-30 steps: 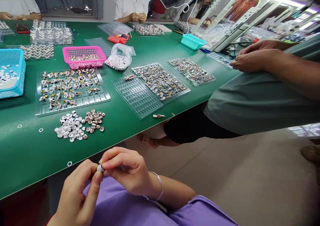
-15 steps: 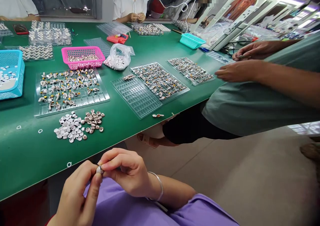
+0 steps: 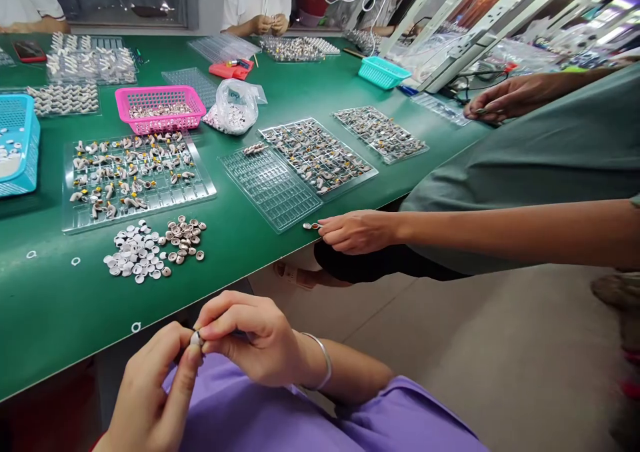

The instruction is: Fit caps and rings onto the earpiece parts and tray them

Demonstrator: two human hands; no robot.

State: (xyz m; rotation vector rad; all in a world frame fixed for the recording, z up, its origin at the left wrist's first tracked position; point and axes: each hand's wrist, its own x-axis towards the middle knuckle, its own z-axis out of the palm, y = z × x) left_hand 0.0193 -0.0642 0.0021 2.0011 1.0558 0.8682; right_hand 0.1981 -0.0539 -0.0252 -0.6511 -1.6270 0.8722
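My left hand [image 3: 150,392] and my right hand [image 3: 250,335] meet over my lap, just below the near edge of the green table [image 3: 50,305]. Both pinch one small silvery-white part [image 3: 197,338] between their fingertips. My right wrist wears a silver bangle [image 3: 320,362]. On the table in front of me lies a heap of small white and brown caps [image 3: 150,249]. Behind it sits a clear tray [image 3: 135,179] holding several small parts.
A co-worker's hand [image 3: 355,231] reaches to a small part [image 3: 311,226] at the table edge; the other hand [image 3: 505,99] is farther right. An empty clear tray [image 3: 273,189], filled trays [image 3: 317,155], a pink basket [image 3: 159,109], blue basket [image 3: 17,145], bag [image 3: 235,109].
My hands stay pinched on the small part. The co-worker's near hand has dropped from the far right of the table down to the loose part at the table edge.
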